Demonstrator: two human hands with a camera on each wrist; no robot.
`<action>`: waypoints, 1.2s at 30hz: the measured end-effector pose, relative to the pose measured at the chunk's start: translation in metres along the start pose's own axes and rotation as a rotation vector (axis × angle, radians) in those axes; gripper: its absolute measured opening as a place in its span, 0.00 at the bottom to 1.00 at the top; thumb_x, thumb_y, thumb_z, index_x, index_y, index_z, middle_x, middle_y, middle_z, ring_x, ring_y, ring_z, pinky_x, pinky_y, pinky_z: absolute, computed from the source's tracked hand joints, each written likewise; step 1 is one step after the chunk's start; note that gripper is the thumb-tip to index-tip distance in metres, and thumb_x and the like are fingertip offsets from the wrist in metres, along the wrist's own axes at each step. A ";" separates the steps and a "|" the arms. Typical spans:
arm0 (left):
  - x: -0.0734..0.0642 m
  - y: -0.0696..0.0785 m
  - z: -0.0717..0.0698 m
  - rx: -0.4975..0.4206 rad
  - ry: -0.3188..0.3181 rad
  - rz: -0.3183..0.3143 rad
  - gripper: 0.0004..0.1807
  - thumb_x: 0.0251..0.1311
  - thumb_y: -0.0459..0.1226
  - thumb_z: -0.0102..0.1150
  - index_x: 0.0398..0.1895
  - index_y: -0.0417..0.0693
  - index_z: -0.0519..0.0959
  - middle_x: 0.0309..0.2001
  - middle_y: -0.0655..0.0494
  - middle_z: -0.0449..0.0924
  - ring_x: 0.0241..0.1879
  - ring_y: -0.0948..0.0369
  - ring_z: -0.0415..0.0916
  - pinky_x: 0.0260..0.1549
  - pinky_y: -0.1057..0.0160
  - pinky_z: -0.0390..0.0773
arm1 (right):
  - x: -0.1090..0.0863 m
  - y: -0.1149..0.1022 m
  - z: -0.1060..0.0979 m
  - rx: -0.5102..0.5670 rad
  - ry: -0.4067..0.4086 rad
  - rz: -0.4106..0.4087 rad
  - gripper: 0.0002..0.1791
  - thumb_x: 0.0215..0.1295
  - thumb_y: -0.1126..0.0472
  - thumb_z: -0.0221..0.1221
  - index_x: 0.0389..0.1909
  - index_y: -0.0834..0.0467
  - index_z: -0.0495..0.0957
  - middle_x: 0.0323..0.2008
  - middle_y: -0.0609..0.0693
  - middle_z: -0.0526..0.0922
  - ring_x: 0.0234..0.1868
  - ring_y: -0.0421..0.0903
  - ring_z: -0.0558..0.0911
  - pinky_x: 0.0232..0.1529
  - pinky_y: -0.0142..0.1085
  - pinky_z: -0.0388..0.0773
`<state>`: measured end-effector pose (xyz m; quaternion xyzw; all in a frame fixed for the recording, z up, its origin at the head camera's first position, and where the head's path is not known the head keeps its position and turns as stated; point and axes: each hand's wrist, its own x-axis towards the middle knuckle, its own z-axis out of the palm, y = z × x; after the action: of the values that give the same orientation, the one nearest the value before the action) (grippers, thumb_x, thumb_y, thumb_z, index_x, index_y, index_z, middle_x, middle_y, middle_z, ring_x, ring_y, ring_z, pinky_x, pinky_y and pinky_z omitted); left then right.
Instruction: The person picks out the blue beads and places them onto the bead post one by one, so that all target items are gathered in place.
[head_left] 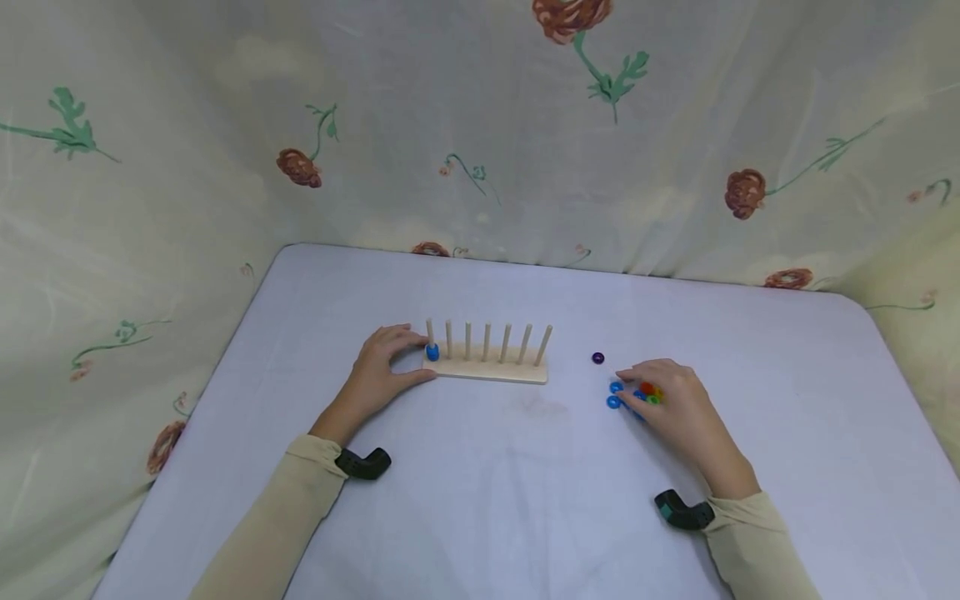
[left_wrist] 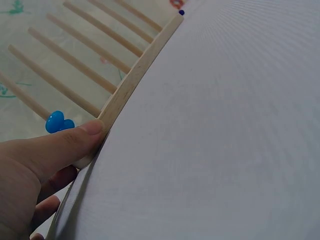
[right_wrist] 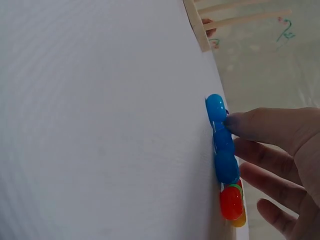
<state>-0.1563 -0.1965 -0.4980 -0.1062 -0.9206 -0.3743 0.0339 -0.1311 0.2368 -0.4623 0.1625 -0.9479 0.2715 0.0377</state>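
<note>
A wooden peg board (head_left: 487,372) with several upright pegs stands on the table. Blue rings (head_left: 432,353) sit low on its leftmost peg. My left hand (head_left: 377,367) grips that end of the board; in the left wrist view the thumb (left_wrist: 62,147) presses its front edge, the other fingers partly hidden behind. Right of the board, my right hand (head_left: 678,408) hovers over a cluster of small rings, thumb and fingers apart. In the right wrist view its thumb tip is beside or touching a blue ring (right_wrist: 216,108); contact is unclear. A red ring (right_wrist: 231,202) lies nearer the wrist.
A purple ring (head_left: 597,358) lies alone between the board and the cluster. Green (head_left: 653,400) and yellow rings are partly covered by the right hand. The white table (head_left: 480,500) ends at a flowered curtain (head_left: 480,125) behind.
</note>
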 end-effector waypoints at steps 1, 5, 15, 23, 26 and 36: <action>0.000 0.000 0.000 -0.001 0.000 -0.001 0.29 0.52 0.46 0.80 0.59 0.51 0.83 0.70 0.44 0.75 0.74 0.45 0.66 0.75 0.36 0.62 | 0.000 0.001 0.000 -0.006 -0.008 0.012 0.16 0.61 0.63 0.73 0.50 0.60 0.88 0.48 0.58 0.89 0.58 0.61 0.81 0.65 0.65 0.72; -0.001 0.001 -0.001 -0.004 -0.002 -0.009 0.29 0.53 0.45 0.80 0.59 0.51 0.83 0.70 0.45 0.75 0.74 0.45 0.65 0.75 0.36 0.62 | 0.000 0.001 0.001 -0.013 -0.020 0.046 0.15 0.63 0.61 0.72 0.50 0.59 0.88 0.48 0.59 0.89 0.59 0.61 0.79 0.65 0.65 0.70; -0.001 0.002 -0.001 -0.002 -0.003 -0.005 0.29 0.53 0.45 0.79 0.59 0.51 0.84 0.70 0.45 0.75 0.74 0.45 0.65 0.75 0.36 0.62 | 0.001 -0.001 0.005 -0.041 -0.023 0.071 0.12 0.63 0.59 0.72 0.46 0.58 0.89 0.47 0.59 0.88 0.56 0.61 0.80 0.62 0.64 0.73; -0.001 0.001 0.000 -0.010 -0.001 -0.002 0.29 0.52 0.45 0.80 0.59 0.51 0.84 0.70 0.44 0.75 0.74 0.45 0.65 0.75 0.36 0.61 | 0.001 0.001 0.006 -0.049 -0.004 0.064 0.12 0.61 0.60 0.73 0.44 0.59 0.89 0.44 0.59 0.89 0.53 0.61 0.81 0.60 0.63 0.75; -0.001 0.000 0.000 -0.011 0.000 0.000 0.29 0.53 0.45 0.79 0.59 0.51 0.84 0.70 0.44 0.75 0.74 0.45 0.65 0.75 0.35 0.61 | 0.001 0.001 0.006 -0.039 -0.005 0.084 0.11 0.62 0.59 0.73 0.43 0.59 0.89 0.45 0.59 0.89 0.55 0.61 0.81 0.61 0.64 0.75; -0.001 -0.001 0.000 -0.015 -0.005 -0.010 0.29 0.54 0.47 0.79 0.59 0.51 0.83 0.70 0.45 0.75 0.74 0.46 0.65 0.76 0.36 0.61 | -0.001 0.000 0.007 -0.004 0.047 0.093 0.12 0.62 0.60 0.72 0.44 0.60 0.88 0.45 0.59 0.89 0.55 0.61 0.82 0.62 0.63 0.75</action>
<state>-0.1555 -0.1970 -0.4987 -0.1029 -0.9184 -0.3810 0.0289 -0.1298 0.2333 -0.4682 0.1118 -0.9538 0.2746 0.0479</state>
